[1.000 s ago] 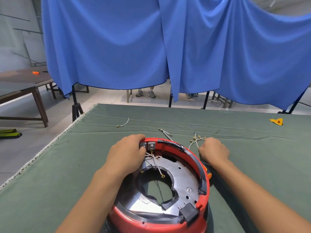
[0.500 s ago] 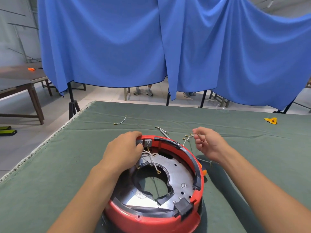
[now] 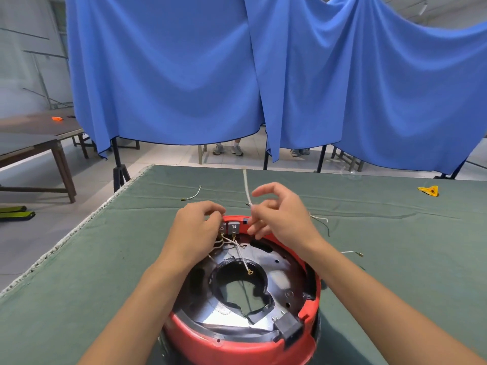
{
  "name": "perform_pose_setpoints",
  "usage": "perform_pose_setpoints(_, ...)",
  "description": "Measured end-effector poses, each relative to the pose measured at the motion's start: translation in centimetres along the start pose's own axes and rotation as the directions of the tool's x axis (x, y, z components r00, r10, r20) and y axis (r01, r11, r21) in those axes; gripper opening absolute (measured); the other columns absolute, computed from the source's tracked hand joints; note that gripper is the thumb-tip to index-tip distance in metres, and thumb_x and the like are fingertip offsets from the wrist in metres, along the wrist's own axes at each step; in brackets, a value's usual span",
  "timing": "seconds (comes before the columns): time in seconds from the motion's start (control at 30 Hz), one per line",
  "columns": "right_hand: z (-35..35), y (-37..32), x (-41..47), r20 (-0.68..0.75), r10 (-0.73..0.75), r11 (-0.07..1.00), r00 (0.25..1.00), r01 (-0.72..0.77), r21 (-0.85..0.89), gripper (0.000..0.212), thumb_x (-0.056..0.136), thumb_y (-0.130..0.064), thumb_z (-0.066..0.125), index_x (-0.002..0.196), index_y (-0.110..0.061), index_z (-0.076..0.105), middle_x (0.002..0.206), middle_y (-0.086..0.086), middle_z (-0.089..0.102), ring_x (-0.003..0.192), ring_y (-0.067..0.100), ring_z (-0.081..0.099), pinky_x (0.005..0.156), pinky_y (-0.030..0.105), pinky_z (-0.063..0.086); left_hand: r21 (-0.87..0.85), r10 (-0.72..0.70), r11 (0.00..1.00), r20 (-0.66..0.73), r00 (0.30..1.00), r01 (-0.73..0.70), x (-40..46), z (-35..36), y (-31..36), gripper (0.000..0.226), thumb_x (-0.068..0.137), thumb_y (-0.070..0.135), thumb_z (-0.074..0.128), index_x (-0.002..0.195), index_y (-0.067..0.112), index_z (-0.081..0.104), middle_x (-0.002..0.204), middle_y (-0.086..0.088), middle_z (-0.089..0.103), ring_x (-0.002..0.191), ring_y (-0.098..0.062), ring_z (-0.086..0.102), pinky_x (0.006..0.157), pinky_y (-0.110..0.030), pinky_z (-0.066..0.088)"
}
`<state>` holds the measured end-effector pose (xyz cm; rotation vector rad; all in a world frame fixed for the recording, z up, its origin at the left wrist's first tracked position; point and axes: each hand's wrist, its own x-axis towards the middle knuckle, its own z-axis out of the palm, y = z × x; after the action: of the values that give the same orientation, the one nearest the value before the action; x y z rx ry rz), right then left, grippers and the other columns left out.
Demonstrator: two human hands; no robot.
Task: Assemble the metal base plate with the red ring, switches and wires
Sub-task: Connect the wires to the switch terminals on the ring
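Red ring point(image 3: 237, 346) around the metal base plate point(image 3: 279, 275) lies on our green table cloth point(image 3: 79, 285). At its far rim, our left hand point(image 3: 195, 230) grips beside the grey switches point(image 3: 233, 227); our right hand point(image 3: 279, 219) pinches a white wire point(image 3: 247, 188) upright. Blue curtains point(image 3: 184, 75) hang beyond. Left fingertips are hidden.

Right hand point(image 3: 279, 219): now raised off the green cloth to frame centre, above the red ring's point(image 3: 237, 346) far rim, pinching a white wire point(image 3: 247, 188) that stands upward.
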<state>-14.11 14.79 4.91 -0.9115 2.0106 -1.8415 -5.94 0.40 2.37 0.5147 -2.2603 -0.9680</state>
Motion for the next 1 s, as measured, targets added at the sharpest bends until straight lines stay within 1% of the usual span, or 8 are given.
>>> perform_pose_setpoints(0.17,1.5,1.4,0.3,0.139,0.028,0.996,0.990,-0.015,-0.092,0.013,0.091,0.003,0.056,0.091,-0.009,0.061,0.061,0.007,0.065,0.051,0.017,0.063,0.049,0.025,0.052,-0.273,-0.039,0.961,0.008,0.999,0.040,-0.2,-0.3,0.5,0.023,0.091,0.005,0.048,0.087,0.015,0.069,0.077,0.003,0.071,0.083,-0.016,0.066,0.081,-0.029,0.049)
perform_pose_setpoints(0.3,1.4,1.8,0.5,0.167,0.046,0.994,0.985,-0.028,-0.108,0.023,0.091,0.006,0.053,0.085,-0.012,0.065,0.064,0.007,0.066,0.053,0.016,0.065,0.054,0.026,0.053,-0.489,-0.131,0.867,-0.031,0.991,0.100,0.0,-0.6,0.5,0.020,0.091,0.003,0.053,0.084,0.018,0.065,0.068,0.000,0.069,0.061,-0.002,0.064,0.058,-0.019,0.053)
perform_pose_setpoints(0.33,1.3,1.9,0.4,0.172,0.048,0.994,0.984,-0.031,-0.101,0.023,0.091,0.007,0.053,0.085,-0.012,0.065,0.065,0.007,0.066,0.053,0.015,0.065,0.054,0.026,0.053,-0.530,-0.166,0.840,-0.045,0.985,0.117,0.1,-0.6,0.5,0.016,0.090,0.002,0.054,0.086,0.014,0.064,0.067,-0.001,0.068,0.059,-0.003,0.064,0.054,-0.020,0.052)
perform_pose_setpoints(0.43,1.5,1.9,0.2,0.189,0.050,0.995,0.981,-0.032,-0.098,0.023,0.090,0.010,0.053,0.085,-0.009,0.064,0.066,0.006,0.065,0.052,0.010,0.063,0.052,0.022,0.051,-0.613,-0.251,0.774,-0.063,0.966,0.161,0.2,-0.8,0.4,0.011,0.087,0.000,0.057,0.095,0.007,0.060,0.066,-0.006,0.070,0.063,-0.019,0.068,0.059,-0.029,0.057)
perform_pose_setpoints(0.5,1.7,1.8,0.0,0.200,0.058,0.991,0.978,-0.032,-0.130,0.023,0.088,0.011,0.054,0.083,-0.009,0.064,0.065,0.005,0.064,0.052,0.009,0.062,0.051,0.021,0.048,-0.664,-0.286,0.726,-0.059,0.956,0.177,0.3,-1.0,0.3,0.009,0.088,0.001,0.058,0.096,0.006,0.057,0.068,-0.008,0.072,0.061,-0.021,0.068,0.053,-0.027,0.056)
perform_pose_setpoints(0.7,1.8,1.4,-0.1,0.128,0.053,0.977,0.990,-0.025,-0.211,0.022,0.084,0.005,0.058,0.075,-0.014,0.066,0.060,0.001,0.065,0.054,0.010,0.059,0.049,0.022,0.044,-0.676,-0.234,0.716,0.000,0.972,0.173,-0.1,-1.5,0.4,0.011,0.090,0.007,0.058,0.085,0.005,0.067,0.071,-0.008,0.074,0.064,-0.023,0.072,0.059,-0.026,0.059)
perform_pose_setpoints(0.83,1.6,1.2,-0.1,-0.011,-0.061,0.980,0.998,0.058,-0.191,0.016,0.082,-0.004,0.063,0.070,-0.012,0.070,0.061,-0.002,0.066,0.058,0.007,0.058,0.054,0.017,0.044,-0.690,-0.163,0.711,0.030,0.986,0.139,-0.7,-1.5,1.0,0.009,0.086,0.005,0.063,0.082,-0.002,0.068,0.068,-0.013,0.072,0.058,-0.022,0.070,0.052,-0.025,0.056)
perform_pose_setpoints(1.0,1.6,1.0,-0.5,-0.053,-0.175,0.978,0.983,0.168,-0.126,0.012,0.083,-0.006,0.066,0.074,-0.013,0.071,0.068,0.004,0.071,0.060,0.005,0.060,0.053,0.012,0.044,-0.660,-0.035,0.747,0.083,0.996,0.082,-1.4,-1.0,1.7,0.009,0.083,0.002,0.067,0.075,0.004,0.071,0.066,-0.014,0.072,0.055,-0.021,0.068,0.053,-0.024,0.055)
